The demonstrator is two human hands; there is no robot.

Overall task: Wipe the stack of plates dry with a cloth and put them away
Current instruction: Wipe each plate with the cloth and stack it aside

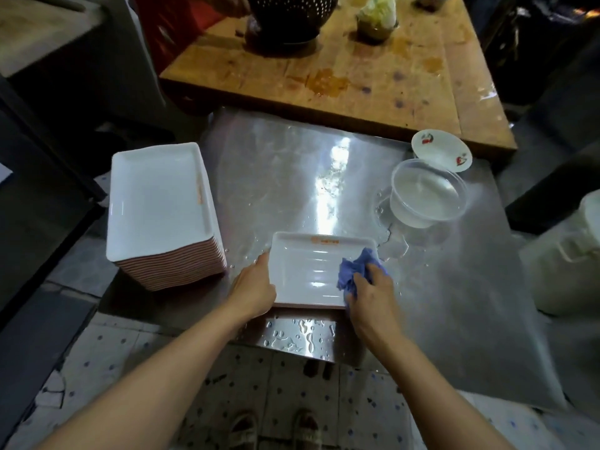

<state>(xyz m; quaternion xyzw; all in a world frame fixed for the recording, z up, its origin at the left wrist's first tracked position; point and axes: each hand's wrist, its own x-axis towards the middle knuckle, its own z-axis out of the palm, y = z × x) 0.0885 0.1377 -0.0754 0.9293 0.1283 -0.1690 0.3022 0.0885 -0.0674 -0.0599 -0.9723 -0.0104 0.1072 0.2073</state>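
1. One white rectangular plate [305, 271] lies at the near edge of the steel bench [276, 177], right in front of the person, and it is the one being dried at this moment.
2. The left hand [251, 290] grips the plate's left edge, fingers curled round the rim to steady it.
3. The right hand [373, 293] is closed round a bunched blue cloth [355, 269] and presses it onto the right end of the plate.
4. Streaks of wet still shine across the middle of that plate, so I would say this wipe is only partly done.
5. To the left stands a tall stack of plates [162, 216], well apart from the one in hand. Whether that pile is the dried lot or the lot still waiting, I cannot tell from here; its top plate looks clean but I would not swear it is dry.
6. Nothing shows a plate put away on a shelf or in a cupboard, so that part of the job looks wholly ahead.
7. The bench itself is wet: drops along its front lip and a puddle [394, 241] by the clear plastic tub [428, 193], with a small patterned bowl [441, 151] just behind it. A dried plate set down there would likely pick water up again.
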